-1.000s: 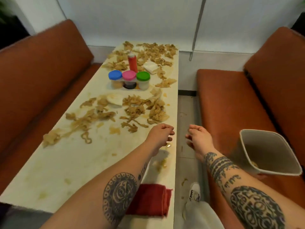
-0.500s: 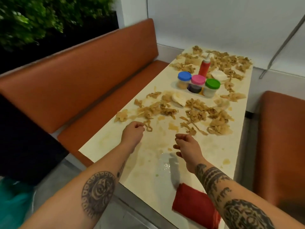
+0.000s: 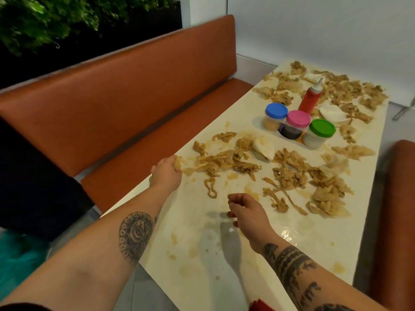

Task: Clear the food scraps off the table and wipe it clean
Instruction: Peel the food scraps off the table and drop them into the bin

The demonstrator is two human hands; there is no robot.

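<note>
The left hand (image 3: 167,173) lay at the table's (image 3: 292,254) bench-side edge, its fingers curled round the nearest end of the food scraps (image 3: 224,163). The rest of the scraps trailed away beyond its knuckles and off to its right across most of the top. The right hand (image 3: 247,212) hung over a wet bare patch, nearer the person than the left hand, with its fingers loosely curled and nothing in them.

The step looked like gathering a handful. It would probably go best if the left hand raked the limp strands inward, away from the edge, so none slid onto the bench. The right hand could cup under the far side of the pile and take the thin stray strand just ahead of it.

A corner of a red cloth (image 3: 260,306) showed behind the right wrist, ready for wiping. Far beyond both hands stood three jars (image 3: 298,126) with coloured lids and a red squeeze bottle (image 3: 311,97). No label or writing on them could be read.
</note>
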